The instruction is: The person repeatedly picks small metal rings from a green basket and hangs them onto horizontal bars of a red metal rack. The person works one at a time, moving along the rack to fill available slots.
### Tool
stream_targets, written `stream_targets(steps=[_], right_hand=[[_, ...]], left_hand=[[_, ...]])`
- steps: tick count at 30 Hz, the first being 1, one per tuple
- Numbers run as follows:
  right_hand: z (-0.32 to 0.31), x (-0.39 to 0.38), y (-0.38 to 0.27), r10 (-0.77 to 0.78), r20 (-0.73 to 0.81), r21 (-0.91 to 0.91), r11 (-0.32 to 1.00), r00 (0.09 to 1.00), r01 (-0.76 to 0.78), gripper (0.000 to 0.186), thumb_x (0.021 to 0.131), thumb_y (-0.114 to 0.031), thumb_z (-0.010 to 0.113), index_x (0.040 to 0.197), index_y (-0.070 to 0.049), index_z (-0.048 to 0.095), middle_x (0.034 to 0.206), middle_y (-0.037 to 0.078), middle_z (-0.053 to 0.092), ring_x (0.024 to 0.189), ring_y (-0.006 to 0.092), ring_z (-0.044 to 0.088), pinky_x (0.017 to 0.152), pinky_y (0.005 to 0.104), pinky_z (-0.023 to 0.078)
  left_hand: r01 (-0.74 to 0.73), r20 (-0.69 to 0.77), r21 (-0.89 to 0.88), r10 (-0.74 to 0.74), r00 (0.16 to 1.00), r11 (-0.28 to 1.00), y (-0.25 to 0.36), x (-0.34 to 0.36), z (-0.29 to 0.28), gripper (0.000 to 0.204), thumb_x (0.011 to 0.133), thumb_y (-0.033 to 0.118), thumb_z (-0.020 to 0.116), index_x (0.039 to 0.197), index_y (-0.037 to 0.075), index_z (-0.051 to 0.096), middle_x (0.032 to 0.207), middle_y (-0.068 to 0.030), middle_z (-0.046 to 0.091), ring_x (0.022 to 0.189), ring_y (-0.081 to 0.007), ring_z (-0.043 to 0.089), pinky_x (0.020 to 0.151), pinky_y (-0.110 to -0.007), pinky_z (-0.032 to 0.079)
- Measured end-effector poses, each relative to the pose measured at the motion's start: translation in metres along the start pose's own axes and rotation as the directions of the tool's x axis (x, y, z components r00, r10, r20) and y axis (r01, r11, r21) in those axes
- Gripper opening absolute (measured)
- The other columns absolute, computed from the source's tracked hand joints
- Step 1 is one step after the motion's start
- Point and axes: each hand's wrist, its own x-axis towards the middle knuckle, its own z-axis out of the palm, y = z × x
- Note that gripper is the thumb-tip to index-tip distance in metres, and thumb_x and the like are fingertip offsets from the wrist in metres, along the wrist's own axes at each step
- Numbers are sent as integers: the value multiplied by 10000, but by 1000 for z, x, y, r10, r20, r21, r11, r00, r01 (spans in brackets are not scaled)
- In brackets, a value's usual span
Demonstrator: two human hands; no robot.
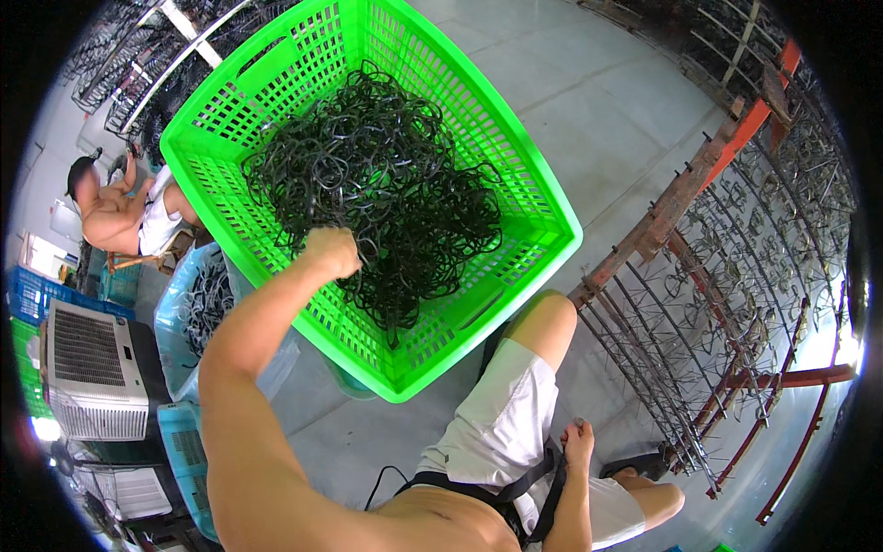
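While the left hand [333, 253] curls at the black loops [386, 166] heaped in the green basket [400, 379], I can't tell whether it pinches one. The right hand [578, 444], fingers curled beside the pale shorts [501, 400], has an unclear grip. The cooler's [97, 368] markings are too small to read.

The left hand [333, 253] and right hand [578, 443] are bare. Pale shorts [492, 414], a black waist strap [469, 485] and dark footwear [647, 463] are worn.

Left hand [333, 253] outstretched — right hand [578, 442] low, both curled
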Motion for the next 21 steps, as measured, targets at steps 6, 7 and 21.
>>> stream_targets(steps=[6,7,21], right_hand=[[0,5,11,131,28,181,974,991,-134,108,877,-145,537,918,-46,526,693,22,529,548,115,510,481,237,417],[-1,4,11,233,10,187,955,972,-231,97,880,-148,536,894,-54,517,694,24,527,544,117,508,477,238,414],[0,8,18,194,57,220,954,979,-202,138,903,-197,542,891,-61,526,704,41,541,555,139,538,477,261,433]], left_hand=[[629,333,-682,-607,721,373,68,28,79,943,783,640,554,1349,-78,325,1452,-232,289,1316,-352,343,1049,-450,346],[663,401,-721,-661,634,199,65,38,83,1055,742,665,593,1383,-70,191,1434,-224,236,1308,-359,290,1059,-471,309],[490,496,-816,-807,321,-306,49,104,62,912,736,426,758,1423,263,181,1446,-228,104,1171,-511,418,883,-538,502]])
